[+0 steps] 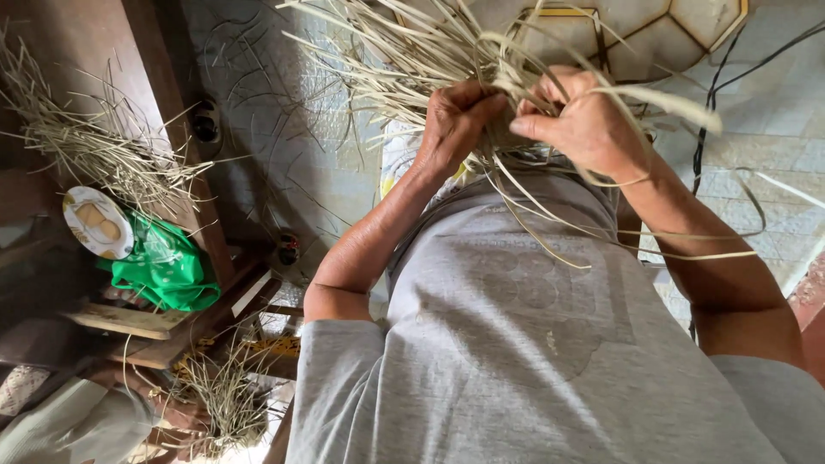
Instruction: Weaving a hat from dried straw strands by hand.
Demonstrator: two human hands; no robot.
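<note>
A bundle of pale dried grass strips point(412, 51) fans out across the top of the head view. My left hand point(455, 120) is closed around the strips where they gather. My right hand point(584, 120) grips the same gathered part from the other side, thumb pressed toward the left hand. Several long loose strips point(679, 236) trail down and to the right over my grey shirt point(516, 344). The point where the strips cross is hidden between my fingers.
A pile of dried grass point(86, 146) lies on a wooden surface at left, by a round plate point(96, 222) and a green plastic bag point(168, 266). More grass point(223, 399) lies at lower left. Black cables point(713, 94) run over the tiled floor at right.
</note>
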